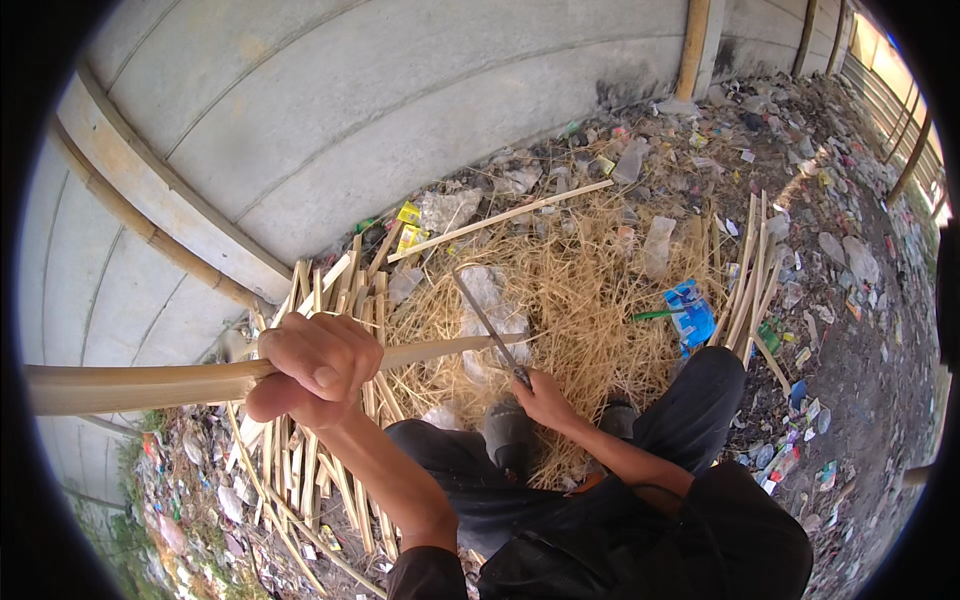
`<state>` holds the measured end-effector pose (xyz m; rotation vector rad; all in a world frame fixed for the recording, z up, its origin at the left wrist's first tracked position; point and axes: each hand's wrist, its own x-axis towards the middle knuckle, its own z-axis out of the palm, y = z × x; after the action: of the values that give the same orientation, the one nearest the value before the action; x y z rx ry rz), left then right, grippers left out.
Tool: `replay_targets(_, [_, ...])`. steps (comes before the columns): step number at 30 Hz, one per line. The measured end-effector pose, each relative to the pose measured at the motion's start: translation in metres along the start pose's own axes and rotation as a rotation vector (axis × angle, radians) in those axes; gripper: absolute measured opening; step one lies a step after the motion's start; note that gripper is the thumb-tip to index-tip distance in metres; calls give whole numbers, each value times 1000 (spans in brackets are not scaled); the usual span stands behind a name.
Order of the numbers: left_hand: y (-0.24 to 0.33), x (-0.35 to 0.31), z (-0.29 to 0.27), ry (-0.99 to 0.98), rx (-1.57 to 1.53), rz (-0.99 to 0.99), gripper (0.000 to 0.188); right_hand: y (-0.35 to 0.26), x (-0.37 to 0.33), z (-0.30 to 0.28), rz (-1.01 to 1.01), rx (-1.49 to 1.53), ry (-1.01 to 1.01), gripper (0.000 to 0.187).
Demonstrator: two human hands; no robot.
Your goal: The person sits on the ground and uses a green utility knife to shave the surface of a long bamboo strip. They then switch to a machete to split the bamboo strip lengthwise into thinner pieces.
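My left hand (318,365) is closed in a fist around a long bamboo strip (150,387). The strip runs from the left rim across to the middle, its thin end above a pale stone block (485,295). Down by my knees, my right hand (545,400) grips the dark handle of a long, narrow knife (482,318). Its blade points up and to the left and crosses the strip near the thin end; whether they touch, I cannot tell. Bamboo shavings (590,300) lie thick around my feet.
Split bamboo strips (300,470) are heaped under and beside my left arm. More strips (748,275) lie to the right, near a blue plastic wrapper (690,315). A grey concrete wall (400,90) stands ahead, with a wooden post (692,50). Litter covers the dark ground (850,350).
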<state>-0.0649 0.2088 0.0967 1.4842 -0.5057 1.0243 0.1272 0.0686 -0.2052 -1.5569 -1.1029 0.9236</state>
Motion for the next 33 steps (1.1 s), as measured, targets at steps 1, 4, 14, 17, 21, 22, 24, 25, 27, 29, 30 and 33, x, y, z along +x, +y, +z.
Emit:
replay_targets(1, [2,-2,0,7,-5,-3,59,2,2,-6,180,-1,-109,33])
replay_targets(4, [3,3,2,-21,-21,-18,57,20,7,-13,214,-31,-112,35])
replay_targets(14, [2,6,5,-90,-118,-19,55,79,14,16,296,88,-107,42])
replay_targets(17, [-3,9,11,-124,-126,-2,53,102,24,9,263,-281,-86,40])
replay_targets(21, [1,4,8,-140,-92,-1,55,74,13,33,32,-91,-25,41])
replay_targets(22, [4,-1,8,-75,-55,-4,56,65,5,44,9,-27,-5,42])
replay_targets(24, [-1,1,14,22,-6,7,57,86,-1,54,55,44,66,41])
replay_targets(25, [-14,14,18,39,3,37,57,133,6,59,124,59,130,40])
replay_targets(27, [-10,8,15,202,151,-2,53,143,5,61,372,96,99,38])
replay_targets(29, [-10,6,19,402,292,8,53,142,8,53,710,137,-2,37])
replay_targets(30, [-17,13,25,574,433,44,54,142,8,49,551,61,38,37])
replay_targets(33, [-30,47,35,920,772,69,53,128,8,40,167,-52,124,37])
